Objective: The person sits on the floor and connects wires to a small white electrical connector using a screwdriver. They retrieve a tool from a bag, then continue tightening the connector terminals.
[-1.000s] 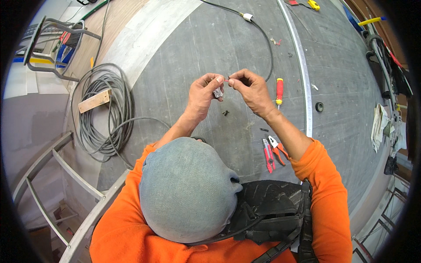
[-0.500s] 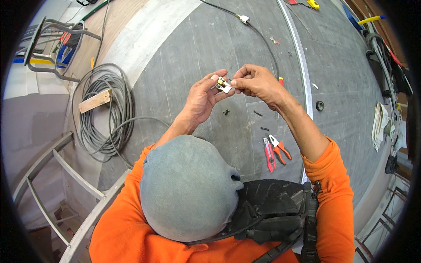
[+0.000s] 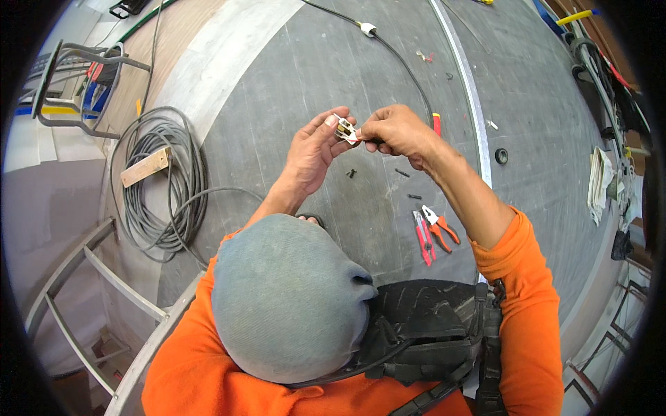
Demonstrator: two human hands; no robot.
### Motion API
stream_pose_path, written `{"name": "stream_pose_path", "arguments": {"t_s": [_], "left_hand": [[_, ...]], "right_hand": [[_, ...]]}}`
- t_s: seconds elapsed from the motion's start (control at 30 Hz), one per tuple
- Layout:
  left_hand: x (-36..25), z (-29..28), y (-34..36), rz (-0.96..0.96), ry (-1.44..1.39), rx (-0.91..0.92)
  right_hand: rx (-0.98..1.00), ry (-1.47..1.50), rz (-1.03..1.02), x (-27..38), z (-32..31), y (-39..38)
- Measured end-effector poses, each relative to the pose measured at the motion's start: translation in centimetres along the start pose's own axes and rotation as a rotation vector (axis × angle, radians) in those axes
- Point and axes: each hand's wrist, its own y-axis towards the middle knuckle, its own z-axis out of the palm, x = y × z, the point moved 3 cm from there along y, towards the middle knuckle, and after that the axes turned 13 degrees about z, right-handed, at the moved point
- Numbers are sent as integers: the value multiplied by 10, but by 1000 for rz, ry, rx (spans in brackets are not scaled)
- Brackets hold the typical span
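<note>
My left hand (image 3: 312, 152) grips an open white electrical fitting (image 3: 345, 130) with metal parts inside, thumb on its edge. Pinched at the fitting's lower right, my right hand (image 3: 397, 132) holds a dark cable end with a short red wire at the fitting. Behind that hand a red-and-yellow screwdriver (image 3: 436, 123) lies partly hidden. Orange-handled pliers (image 3: 442, 226) and a red tool (image 3: 423, 241), perhaps a utility knife, lie on the grey floor below. Small dark pieces (image 3: 402, 172) are scattered near them.
A coiled grey cable (image 3: 132, 208) with a wooden offcut (image 3: 144, 167) is at left, near a metal chair frame (image 3: 87, 62) and a ladder-like frame (image 3: 125, 295). A tape roll (image 3: 501, 156) and long metal strip (image 3: 466, 90) are at right, beside piled gear (image 3: 600, 83).
My left hand has turned and raised the white fitting, showing its inside. My right hand and forearm have shifted up and right, then pressed in at the fitting, covering much of the screwdriver.
</note>
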Motion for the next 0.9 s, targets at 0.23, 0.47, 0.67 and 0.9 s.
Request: {"name": "stream_pose_path", "arguments": {"t_s": [0.23,0.47,0.67,0.9], "left_hand": [[-3,-2,-1,6,46,52],[-5,0,-2,-5,68,40],[-5,2,-3,-2,103,32],[-3,-1,-3,5,104,41]], "right_hand": [[55,13,42,1,1,0],[49,25,45,0,2,2],[56,35,76,0,2,-2],[47,21,67,-1,4,0]]}}
